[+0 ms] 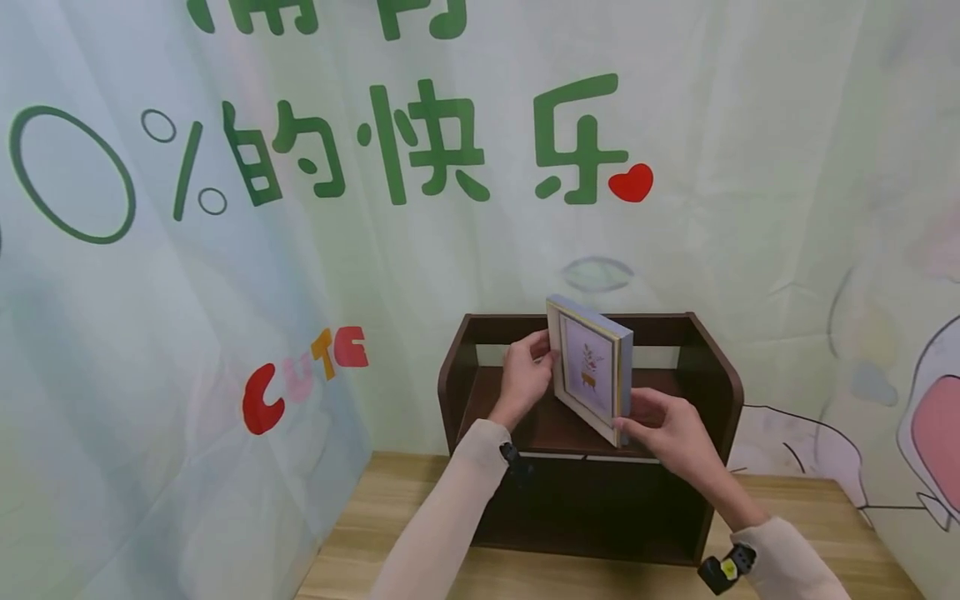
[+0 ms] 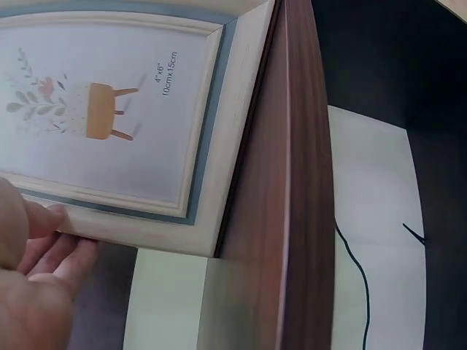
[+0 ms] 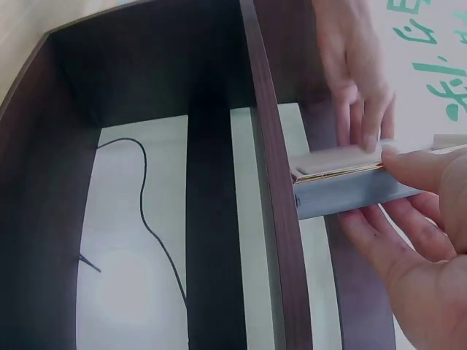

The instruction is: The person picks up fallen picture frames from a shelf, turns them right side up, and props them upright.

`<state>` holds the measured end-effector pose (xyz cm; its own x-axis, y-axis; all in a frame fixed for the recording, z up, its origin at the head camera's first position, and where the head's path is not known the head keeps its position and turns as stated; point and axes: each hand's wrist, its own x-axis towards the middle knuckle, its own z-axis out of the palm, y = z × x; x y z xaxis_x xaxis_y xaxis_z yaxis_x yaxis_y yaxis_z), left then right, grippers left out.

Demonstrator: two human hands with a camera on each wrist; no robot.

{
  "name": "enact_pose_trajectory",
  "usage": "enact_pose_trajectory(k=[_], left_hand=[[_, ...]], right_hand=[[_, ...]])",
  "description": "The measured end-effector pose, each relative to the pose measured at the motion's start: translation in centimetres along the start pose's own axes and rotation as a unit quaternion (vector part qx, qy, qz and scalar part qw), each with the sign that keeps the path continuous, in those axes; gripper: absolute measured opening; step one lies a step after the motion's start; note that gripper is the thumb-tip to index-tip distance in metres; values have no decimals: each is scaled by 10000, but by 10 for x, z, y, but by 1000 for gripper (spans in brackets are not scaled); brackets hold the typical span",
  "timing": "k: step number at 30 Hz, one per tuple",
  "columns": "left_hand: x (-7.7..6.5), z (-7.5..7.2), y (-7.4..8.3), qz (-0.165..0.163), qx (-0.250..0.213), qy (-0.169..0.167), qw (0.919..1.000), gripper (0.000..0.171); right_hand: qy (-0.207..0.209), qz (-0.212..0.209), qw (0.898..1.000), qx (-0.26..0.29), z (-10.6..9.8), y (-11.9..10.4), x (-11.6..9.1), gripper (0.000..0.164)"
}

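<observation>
A picture frame (image 1: 590,367) with a cream border and a small flower-pot print stands upright, turned at an angle, at the top shelf of a dark brown wooden rack (image 1: 517,417). My left hand (image 1: 527,371) pinches its left side edge, thumb on the front and fingers behind, as the left wrist view shows on the frame's border (image 2: 241,131). On the opposite edge my right hand (image 1: 671,429) grips, thumb on the front and fingers at the back. In the right wrist view the frame's grey-blue side (image 3: 343,193) lies between thumb and fingers, its lower end at the shelf board (image 3: 273,146).
The rack's lower compartment (image 1: 585,508) lies beneath the shelf. Raised side panels (image 1: 708,375) flank the top. Under the rack is a wood-grain table (image 1: 390,508). A printed curtain (image 1: 420,275) hangs behind and to the left.
</observation>
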<state>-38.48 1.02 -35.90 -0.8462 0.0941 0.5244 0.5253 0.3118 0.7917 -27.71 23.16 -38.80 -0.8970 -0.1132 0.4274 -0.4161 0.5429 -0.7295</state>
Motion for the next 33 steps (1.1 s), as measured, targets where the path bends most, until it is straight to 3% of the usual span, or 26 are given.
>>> enact_pose_trajectory(k=[16, 23, 28, 33], left_hand=[[16, 3, -15, -158, -627, -646, 9958, 40], [19, 7, -13, 40, -762, -1050, 9915, 40], [18, 6, -11, 61, -266, -1182, 9926, 40], [20, -8, 2, 223, 450, -811, 9954, 37]], right_hand=[[598, -278, 9978, 49, 53, -26, 1, 32], [801, -225, 9965, 85, 64, -34, -1, 31], [858, -179, 9962, -24, 66, -35, -1, 31], [954, -381, 9947, -104, 66, -34, 1, 31]])
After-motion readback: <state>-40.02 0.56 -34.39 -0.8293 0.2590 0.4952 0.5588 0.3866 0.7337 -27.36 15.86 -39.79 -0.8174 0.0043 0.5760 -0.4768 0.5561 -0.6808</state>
